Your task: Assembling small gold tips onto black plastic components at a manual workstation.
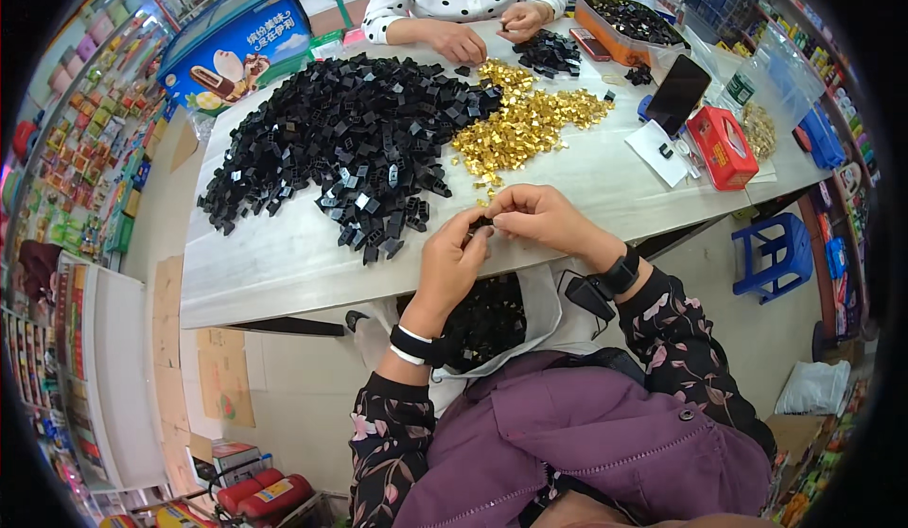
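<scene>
Purple top [605,433] nearest, 5 o'clock. At centre, my L hand [452,263] pinches a black pc [481,225]; R hand [544,220] touches it, can't tell if gripping. Prob. light, stiff, slick: take by edges. Black pile [331,131] 10 o'clock, gold bits [525,126] 1, crowd the table [284,254] ahead; red box [724,150] 2 o'clock.

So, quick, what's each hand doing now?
Left hand: closed, holding a small black piece.
Right hand: closed, right by that piece; what it holds can't be told.
</scene>
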`<state>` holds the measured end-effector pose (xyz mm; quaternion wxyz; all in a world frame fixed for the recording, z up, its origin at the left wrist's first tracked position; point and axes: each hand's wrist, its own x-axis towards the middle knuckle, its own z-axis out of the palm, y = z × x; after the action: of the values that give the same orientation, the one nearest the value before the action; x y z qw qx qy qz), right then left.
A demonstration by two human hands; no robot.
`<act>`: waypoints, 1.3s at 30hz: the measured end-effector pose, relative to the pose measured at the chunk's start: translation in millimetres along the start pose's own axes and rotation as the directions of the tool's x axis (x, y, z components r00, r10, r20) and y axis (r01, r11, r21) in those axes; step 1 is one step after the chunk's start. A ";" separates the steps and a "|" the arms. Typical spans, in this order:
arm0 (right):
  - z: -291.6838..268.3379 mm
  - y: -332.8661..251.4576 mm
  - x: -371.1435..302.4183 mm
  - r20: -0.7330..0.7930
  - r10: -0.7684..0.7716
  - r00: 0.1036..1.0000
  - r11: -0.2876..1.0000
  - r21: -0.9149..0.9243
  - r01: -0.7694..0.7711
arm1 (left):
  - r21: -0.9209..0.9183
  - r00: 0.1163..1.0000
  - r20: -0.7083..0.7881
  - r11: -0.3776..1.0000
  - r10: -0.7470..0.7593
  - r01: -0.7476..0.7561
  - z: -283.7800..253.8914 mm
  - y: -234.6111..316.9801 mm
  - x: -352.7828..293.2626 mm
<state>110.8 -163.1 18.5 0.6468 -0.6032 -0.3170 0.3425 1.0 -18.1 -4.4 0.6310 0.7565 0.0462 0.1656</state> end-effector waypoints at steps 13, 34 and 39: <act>-8.2 -0.8 5.8 0.034 0.220 0.975 0.969 -0.125 -0.214 | 0.267 0.958 0.031 0.921 0.285 -0.283 -4.1 -7.4 -0.2; -17.7 9.9 19.3 -0.185 -0.222 0.957 0.701 -0.713 0.025 | -0.196 0.963 -0.248 0.967 0.108 -0.159 2.3 -9.2 1.5; -23.9 7.3 15.6 -0.222 -0.090 0.971 0.920 -0.391 -0.004 | -0.124 0.983 -0.170 0.988 0.070 -0.092 0.3 -10.8 0.4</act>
<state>138.9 -163.4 9.5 0.5548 -0.7485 -0.3129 0.1843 3.0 -16.1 -14.9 0.6661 0.6982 0.0565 0.2562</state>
